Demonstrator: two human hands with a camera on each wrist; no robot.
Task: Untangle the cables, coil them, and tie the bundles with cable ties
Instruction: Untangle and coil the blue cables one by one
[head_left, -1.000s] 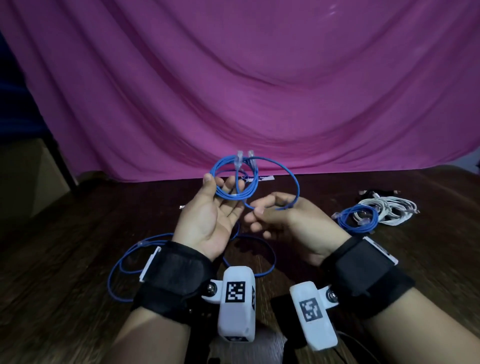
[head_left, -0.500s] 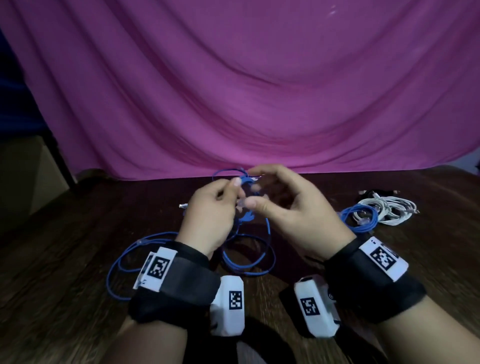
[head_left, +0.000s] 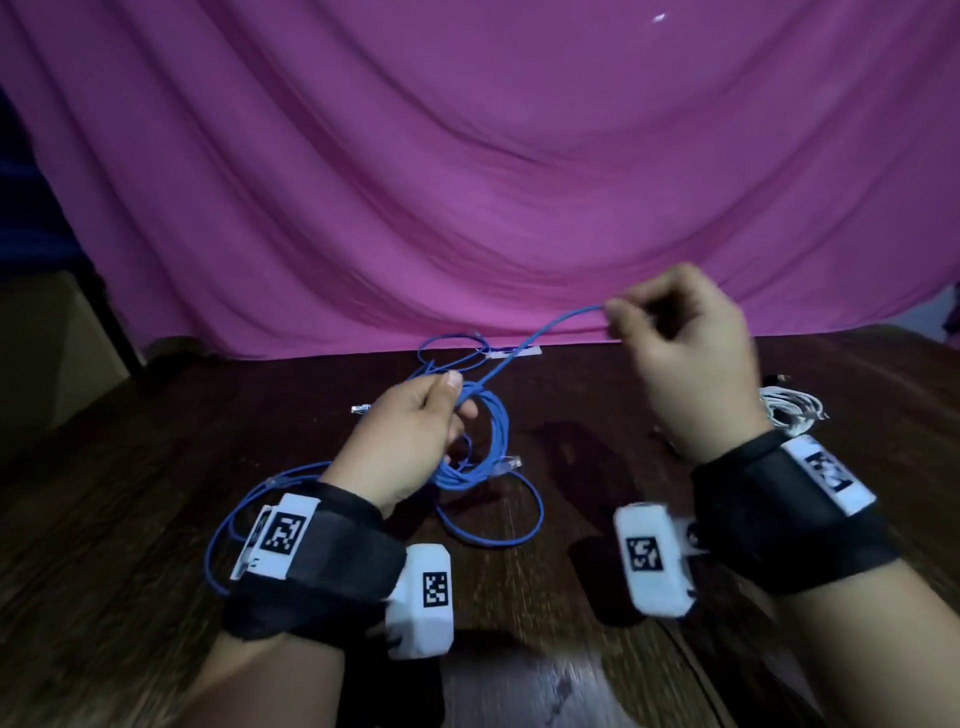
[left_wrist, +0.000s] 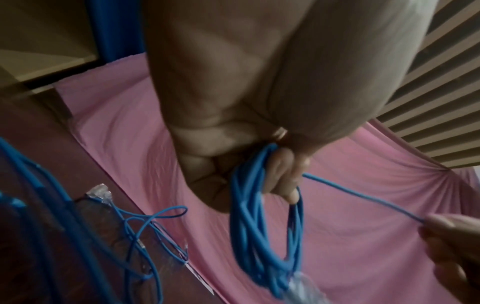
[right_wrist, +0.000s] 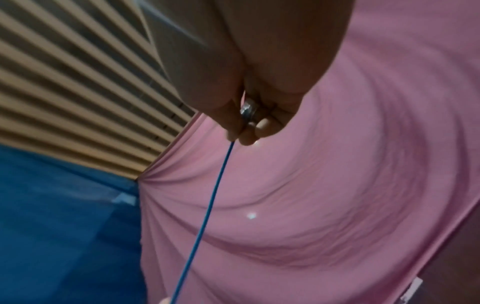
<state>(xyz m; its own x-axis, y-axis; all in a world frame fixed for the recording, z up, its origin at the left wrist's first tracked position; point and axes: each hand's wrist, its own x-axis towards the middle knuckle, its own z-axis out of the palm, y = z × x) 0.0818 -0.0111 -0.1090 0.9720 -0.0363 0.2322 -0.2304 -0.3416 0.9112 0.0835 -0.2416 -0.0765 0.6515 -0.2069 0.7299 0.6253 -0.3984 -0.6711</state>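
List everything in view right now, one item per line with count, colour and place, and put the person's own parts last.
Blue coil: one, blue, hanging from the left hand above the table, a clear plug at its lower end; one strand runs taut up to the right hand.
Loose blue cables: count unclear, blue, lying on the table under and left of the hands, and one at the far edge.
White cable bundle: one, white, far right of the table, partly hidden by the right wrist.
Table: one, dark wood.
Backdrop cloth: one, pink, behind the table.
Wrist straps with white tagged camera units: two, black and white.
Left hand: grips the coil.
Right hand: raised, pinches the strand.
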